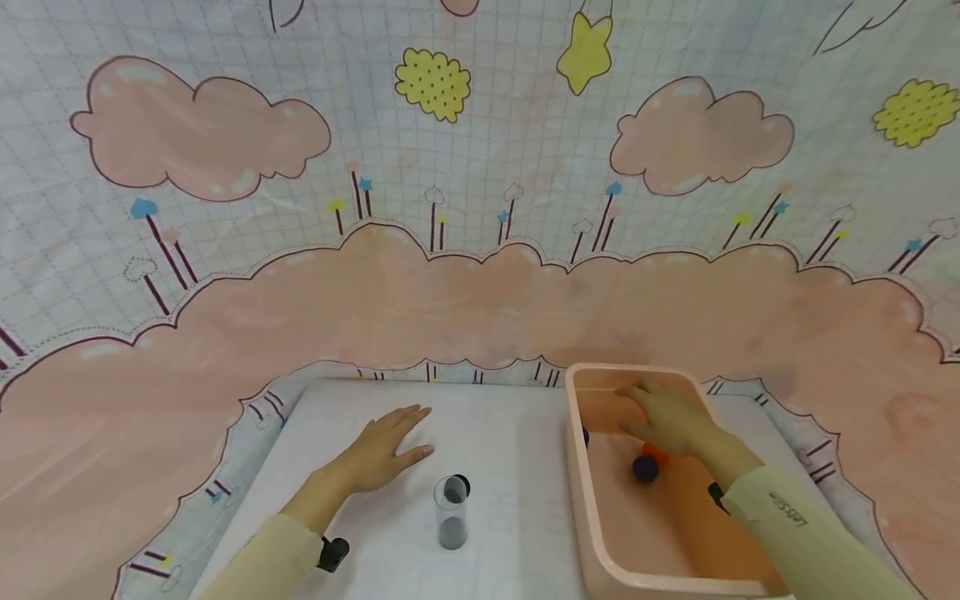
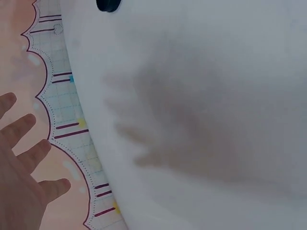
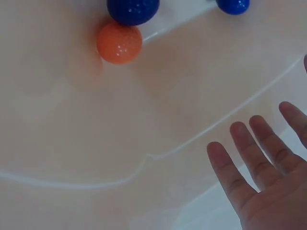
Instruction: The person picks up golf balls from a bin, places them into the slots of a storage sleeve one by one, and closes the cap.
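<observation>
Peach-orange bin (image 1: 615, 521) sits at the right of the white tabletop (image 1: 517, 467), and the person's right hand (image 1: 667, 417) is over the inside of it, fingers spread and holding nothing. How far down it reaches, I can't really tell. An orange ball (image 1: 655, 451) and a dark blue ball (image 1: 645, 469) lie on the bin floor, on the near side of that hand, closer to its heel than to the fingertips. They look like they're touching each other (at least from the right wrist, where one overlaps the other), and both are apart from the fingers. Another blue ball (image 3: 233, 5) is by the bin's left wall, left of the fingers and half hidden by the rim from the head camera.

Over on the left, the left hand (image 1: 382, 452) hangs above the tabletop, fingers spread too, nothing in them. Nearest to it is a see-through cylinder (image 1: 452, 533) standing upright, just to the near right of the thumb and not touching it. Something black (image 1: 463, 483) pokes out behind the cylinder's top (no clue what, mostly hidden).
</observation>
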### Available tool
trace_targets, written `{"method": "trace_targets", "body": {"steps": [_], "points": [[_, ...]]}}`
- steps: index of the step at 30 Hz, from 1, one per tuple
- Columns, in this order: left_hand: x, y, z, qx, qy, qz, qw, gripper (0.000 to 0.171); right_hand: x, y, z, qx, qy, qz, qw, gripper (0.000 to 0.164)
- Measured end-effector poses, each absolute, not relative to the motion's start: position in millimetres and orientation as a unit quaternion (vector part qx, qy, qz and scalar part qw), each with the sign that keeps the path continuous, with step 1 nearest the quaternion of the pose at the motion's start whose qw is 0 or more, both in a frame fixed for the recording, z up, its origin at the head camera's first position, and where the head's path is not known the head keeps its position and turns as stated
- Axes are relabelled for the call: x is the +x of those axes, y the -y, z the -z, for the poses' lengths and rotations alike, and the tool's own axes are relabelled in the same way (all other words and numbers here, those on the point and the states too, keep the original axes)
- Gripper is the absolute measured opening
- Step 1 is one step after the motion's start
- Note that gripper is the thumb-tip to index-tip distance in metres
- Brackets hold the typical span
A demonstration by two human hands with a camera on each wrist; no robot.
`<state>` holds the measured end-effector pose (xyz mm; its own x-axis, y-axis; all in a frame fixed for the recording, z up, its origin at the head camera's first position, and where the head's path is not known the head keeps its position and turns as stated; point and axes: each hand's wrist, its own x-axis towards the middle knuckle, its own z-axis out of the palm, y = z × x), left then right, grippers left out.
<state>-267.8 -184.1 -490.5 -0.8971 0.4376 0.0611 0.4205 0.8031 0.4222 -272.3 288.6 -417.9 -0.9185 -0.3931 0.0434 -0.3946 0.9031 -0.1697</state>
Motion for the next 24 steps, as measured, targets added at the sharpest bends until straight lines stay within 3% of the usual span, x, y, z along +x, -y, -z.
{"method": "trace_targets", "body": {"steps": [11, 18, 24], "points": [[-240.7, 183.3, 519.3, 0.195, -0.929, -0.310, 0.049, 0.067, -279.7, -297.0, 433.6, 0.188, 0.977, -0.079, -0.057, 0.057], [-216.9, 180.1, 535.2, 0.173, -0.913, -0.365, 0.058, 0.058, -283.0, -300.6, 444.6, 0.167, 0.976, -0.089, -0.107, 0.049], [-204.8, 177.3, 544.6, 0.192, -0.902, -0.384, 0.040, 0.062, -282.7, -302.8, 450.1, 0.152, 0.972, -0.118, -0.132, 0.040]]}}
